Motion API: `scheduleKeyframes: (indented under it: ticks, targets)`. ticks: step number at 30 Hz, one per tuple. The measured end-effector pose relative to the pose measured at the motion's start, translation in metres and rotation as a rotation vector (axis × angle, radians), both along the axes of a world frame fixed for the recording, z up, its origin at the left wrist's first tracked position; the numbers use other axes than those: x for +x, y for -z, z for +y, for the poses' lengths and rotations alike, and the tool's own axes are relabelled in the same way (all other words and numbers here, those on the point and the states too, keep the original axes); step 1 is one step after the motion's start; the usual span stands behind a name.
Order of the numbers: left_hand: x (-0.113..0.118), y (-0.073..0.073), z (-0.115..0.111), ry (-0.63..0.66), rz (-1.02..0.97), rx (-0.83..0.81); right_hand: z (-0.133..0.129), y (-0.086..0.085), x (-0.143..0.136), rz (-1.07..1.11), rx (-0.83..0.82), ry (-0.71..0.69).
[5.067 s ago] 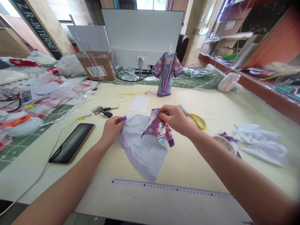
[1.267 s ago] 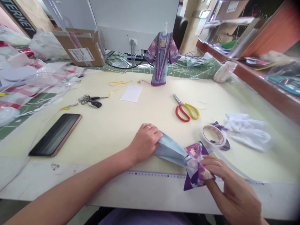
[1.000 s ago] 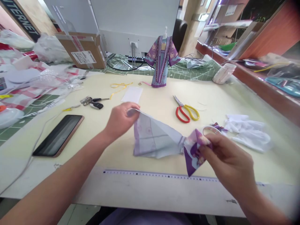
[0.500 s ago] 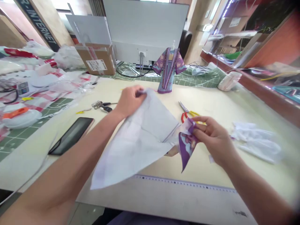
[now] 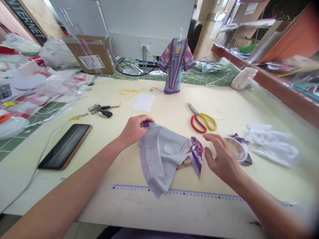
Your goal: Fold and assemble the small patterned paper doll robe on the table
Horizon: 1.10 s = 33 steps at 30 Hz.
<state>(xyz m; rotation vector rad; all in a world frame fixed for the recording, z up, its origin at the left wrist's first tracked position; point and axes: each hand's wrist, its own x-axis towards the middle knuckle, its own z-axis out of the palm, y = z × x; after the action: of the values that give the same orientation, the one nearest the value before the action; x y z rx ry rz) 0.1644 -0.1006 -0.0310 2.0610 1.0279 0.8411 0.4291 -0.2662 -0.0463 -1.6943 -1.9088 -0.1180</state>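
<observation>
White letters on the dark sign at far left read "INTERNET"; whatever comes before them is cut off. Next comes a phone, its screen dark, then a carton whose printed label is too blurred to read, and keys.

The left hand pinches a purple edge of the garment, lifting that corner while the rest spreads over the table, pale side up, its lower tip at the ruler. Handling and arranging this garment seems to be the step in hand; a next move would call for a light grip on its loose purple end.

Beyond stands a robe, then scissors. The right hand is spread just beside the purple end, apparently holding nothing. Tape follows, its red print illegible, then white cloth.
</observation>
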Motion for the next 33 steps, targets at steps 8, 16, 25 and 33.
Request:
scheduleKeyframes:
  ticks: [8, 16, 25, 33]
  targets:
    - [-0.015, -0.002, -0.027, 0.112, 0.026, 0.174, -0.022, 0.004, -0.053, -0.356, 0.037, -0.721]
    - [-0.025, 0.012, -0.046, 0.089, 0.105, 0.612, -0.009, 0.016, -0.084, -0.331, -0.018, -0.784]
    - [-0.032, 0.017, -0.069, -0.011, 0.333, 0.895, -0.012, 0.012, -0.095, -0.052, -0.076, -0.627]
    - [-0.036, 0.024, -0.095, -0.024, 0.318, 0.812, -0.015, 0.009, -0.1, 0.244, -0.057, -0.663]
